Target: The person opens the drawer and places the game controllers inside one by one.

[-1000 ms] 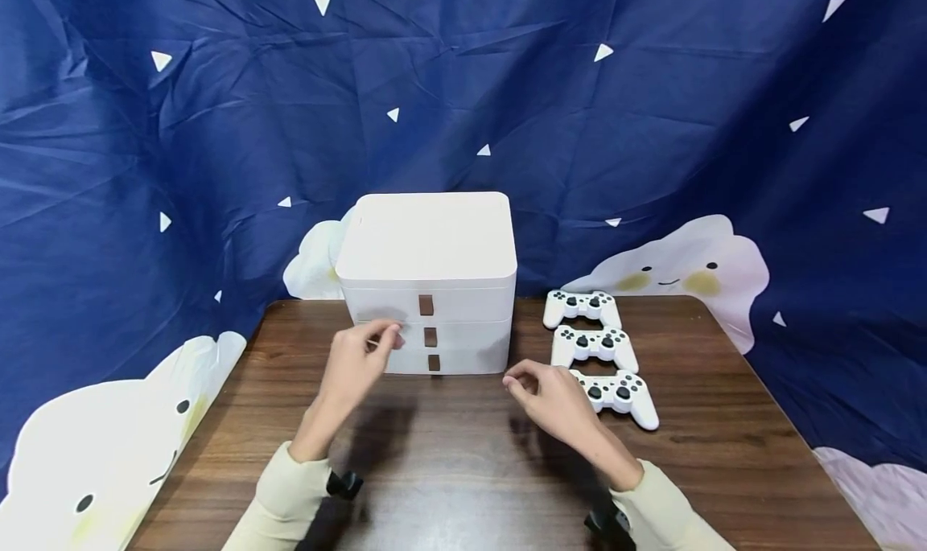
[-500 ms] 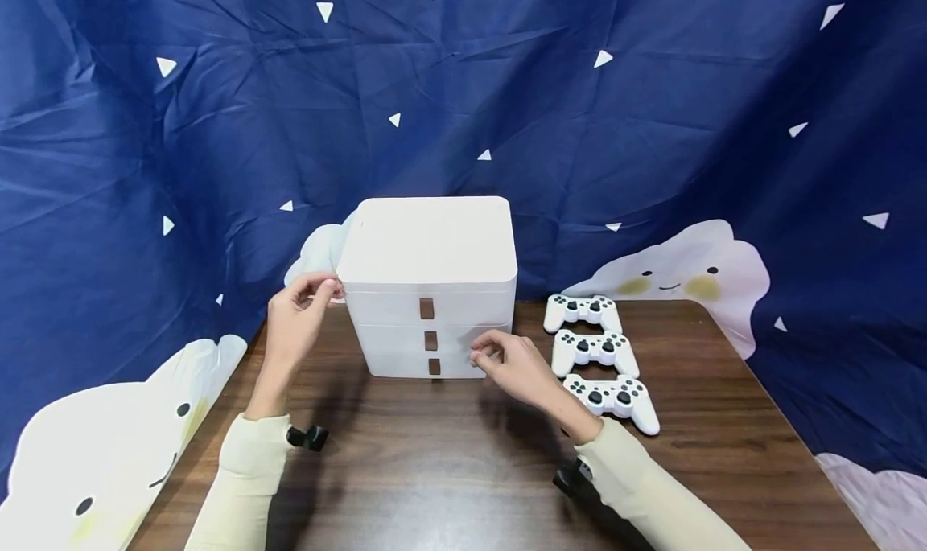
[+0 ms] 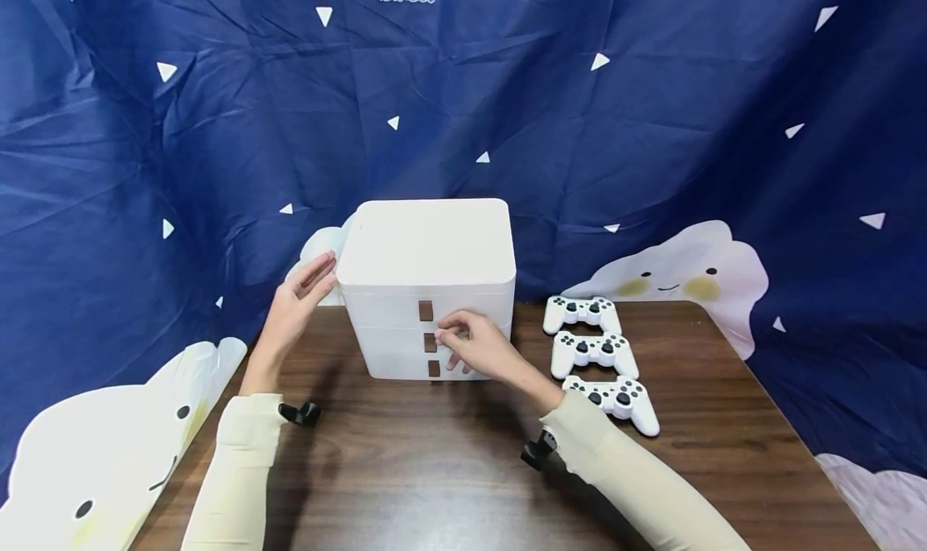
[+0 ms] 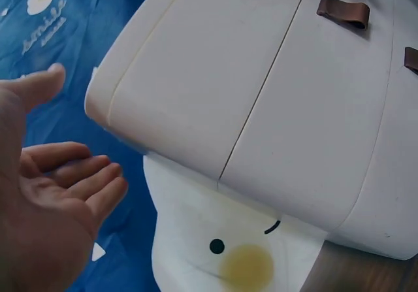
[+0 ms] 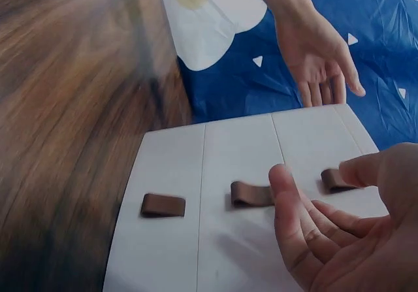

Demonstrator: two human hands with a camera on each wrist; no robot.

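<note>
A white three-drawer storage box (image 3: 427, 241) stands at the back of the table, each drawer with a brown pull tab. My left hand (image 3: 293, 306) is beside the box's top left edge, fingers extended. In the left wrist view a gap shows between that hand (image 4: 68, 181) and the box (image 4: 196, 63). My right hand (image 3: 478, 346) is in front of the drawers, close to the middle tab (image 3: 430, 343). Thumb and forefinger stand apart in the right wrist view, the forefinger overlapping the middle tab (image 5: 251, 194), the thumb overlapping the top tab (image 5: 336, 181). Contact cannot be made out.
Three white game controllers lie in a column right of the box: a far one (image 3: 582, 314), a middle one (image 3: 595, 355) and a near one (image 3: 623, 405), partly behind the right forearm. A blue cloth (image 3: 463, 84) with white triangles and clouds hangs behind the brown wooden table (image 3: 405, 470).
My left hand has moved left from the box's front to its left side, then slightly up, its fingers straightening. My right hand has moved left from near the controllers to the drawer tabs.
</note>
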